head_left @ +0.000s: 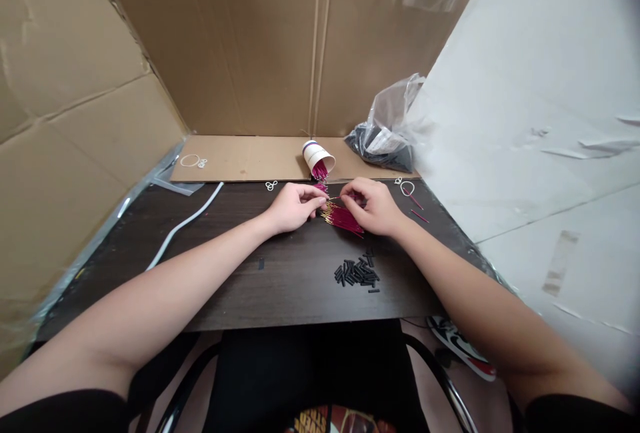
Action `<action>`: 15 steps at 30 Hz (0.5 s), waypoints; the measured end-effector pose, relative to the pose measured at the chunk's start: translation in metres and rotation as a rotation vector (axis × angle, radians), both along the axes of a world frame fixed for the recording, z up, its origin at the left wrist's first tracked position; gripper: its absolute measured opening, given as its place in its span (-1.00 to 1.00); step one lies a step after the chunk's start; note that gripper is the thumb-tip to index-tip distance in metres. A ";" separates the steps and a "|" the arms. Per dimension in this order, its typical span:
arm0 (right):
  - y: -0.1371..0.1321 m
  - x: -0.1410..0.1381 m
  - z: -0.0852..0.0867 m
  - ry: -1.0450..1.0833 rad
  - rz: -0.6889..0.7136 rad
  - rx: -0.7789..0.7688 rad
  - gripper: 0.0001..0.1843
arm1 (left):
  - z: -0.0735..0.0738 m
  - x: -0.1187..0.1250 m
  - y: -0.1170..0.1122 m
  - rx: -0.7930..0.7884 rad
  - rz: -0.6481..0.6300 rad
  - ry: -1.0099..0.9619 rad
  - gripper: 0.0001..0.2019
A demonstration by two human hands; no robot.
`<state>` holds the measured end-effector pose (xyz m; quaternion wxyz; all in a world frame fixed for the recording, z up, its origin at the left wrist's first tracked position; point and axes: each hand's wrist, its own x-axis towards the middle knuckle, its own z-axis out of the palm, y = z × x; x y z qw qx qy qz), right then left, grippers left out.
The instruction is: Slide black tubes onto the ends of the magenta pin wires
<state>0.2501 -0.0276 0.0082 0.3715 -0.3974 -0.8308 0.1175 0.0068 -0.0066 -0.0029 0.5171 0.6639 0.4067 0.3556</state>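
Observation:
Over the dark table, my left hand point(299, 207) and my right hand point(374, 206) face each other with fingertips pinched. A thin wire with a gold-coloured end point(334, 199) stretches across the small gap between them, held at both ends. Below the fingers lies a row of dark-red wires point(345, 218) with gold-coloured tips, side by side and partly hidden by my right hand. Closer to me sits a loose heap of short black tubes point(356, 273). Just behind my hands, a tipped-over paper cup point(318, 158) has more dark-red wires in its mouth.
A cardboard strip point(240, 158) runs along the back, with a clear bag of black pieces point(385, 146) at its right. White rubber bands point(407, 188) and two loose red wires point(420, 215) lie at right. A pale tube point(187, 221) curves at left. Cardboard walls surround the table.

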 end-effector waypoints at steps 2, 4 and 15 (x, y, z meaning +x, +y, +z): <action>-0.001 -0.001 0.000 -0.003 0.006 0.013 -0.87 | 0.002 0.000 -0.001 0.001 -0.006 0.009 -0.87; -0.001 -0.003 0.001 -0.008 0.007 0.019 -0.87 | 0.004 0.000 -0.002 -0.001 -0.008 0.013 -0.87; -0.004 -0.004 -0.002 -0.013 0.052 0.031 -0.88 | 0.004 0.001 -0.003 0.011 -0.032 0.008 -0.89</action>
